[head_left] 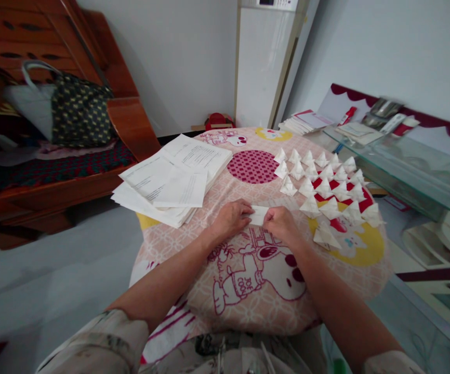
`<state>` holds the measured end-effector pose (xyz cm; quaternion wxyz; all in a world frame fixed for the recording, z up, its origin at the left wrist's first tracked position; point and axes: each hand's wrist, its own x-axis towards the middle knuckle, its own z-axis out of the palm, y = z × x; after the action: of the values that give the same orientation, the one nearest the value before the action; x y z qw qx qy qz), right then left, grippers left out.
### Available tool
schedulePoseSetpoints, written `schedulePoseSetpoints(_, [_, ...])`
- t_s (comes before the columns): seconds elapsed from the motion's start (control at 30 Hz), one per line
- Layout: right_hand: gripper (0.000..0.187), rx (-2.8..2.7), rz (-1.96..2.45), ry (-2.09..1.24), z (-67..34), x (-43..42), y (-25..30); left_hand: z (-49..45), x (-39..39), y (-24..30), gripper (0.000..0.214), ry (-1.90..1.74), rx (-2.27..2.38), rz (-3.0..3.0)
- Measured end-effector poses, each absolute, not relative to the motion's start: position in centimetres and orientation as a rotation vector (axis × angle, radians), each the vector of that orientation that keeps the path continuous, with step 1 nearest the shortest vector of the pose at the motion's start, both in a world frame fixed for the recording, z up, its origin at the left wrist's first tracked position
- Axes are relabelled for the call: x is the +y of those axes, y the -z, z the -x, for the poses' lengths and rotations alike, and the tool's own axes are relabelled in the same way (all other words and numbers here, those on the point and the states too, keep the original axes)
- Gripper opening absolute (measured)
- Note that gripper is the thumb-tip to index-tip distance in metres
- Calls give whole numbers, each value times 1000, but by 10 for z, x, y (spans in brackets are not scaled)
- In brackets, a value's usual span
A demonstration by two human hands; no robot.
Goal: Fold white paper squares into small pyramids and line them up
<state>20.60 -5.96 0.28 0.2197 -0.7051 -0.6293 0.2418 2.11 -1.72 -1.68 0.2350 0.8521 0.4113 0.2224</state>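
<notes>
A small folded piece of white paper [258, 215] lies between my two hands over the middle of the cloth-covered table. My left hand [233, 219] grips its left end with bent fingers. At the right end, my right hand [281, 224] is closed on the same paper. To the right stand rows of folded paper pieces [325, 188] with pointed tips. One folded paper piece [326, 236] sits apart, nearest to my right forearm. Beyond my left hand is a stack of printed paper sheets [170, 179], with a smaller sheet on top.
A pink patterned tablecloth [248, 317] covers the round table. On the right is a glass-topped stand [404, 161] with several items on it. A wooden bench [131, 119] with a dark patterned bag [80, 109] stands at the left. Behind the table rises a tall white cabinet-like unit [264, 62].
</notes>
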Motion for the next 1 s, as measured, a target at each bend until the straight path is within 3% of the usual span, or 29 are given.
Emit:
schedulePoseSetpoints(0.23, [16, -1556, 1797, -1055, -219, -64, -7, -21, -17, 17, 32, -617, 1123, -2329])
schedulePoseSetpoints(0.53, [13, -1734, 1768, -714, -196, -56, 0, -23, -21, 15, 29, -676, 1141, -2312])
schedulePoseSetpoints(0.87, [9, -1682, 1747, -766, -198, -57, 6, -3, -4, 25, 49, -685, 968, -2128])
schedulePoseSetpoints(1.0, [8, -1668, 1744, -776, -199, -57, 7, 5, 5, 21, 44, -689, 824, -2059])
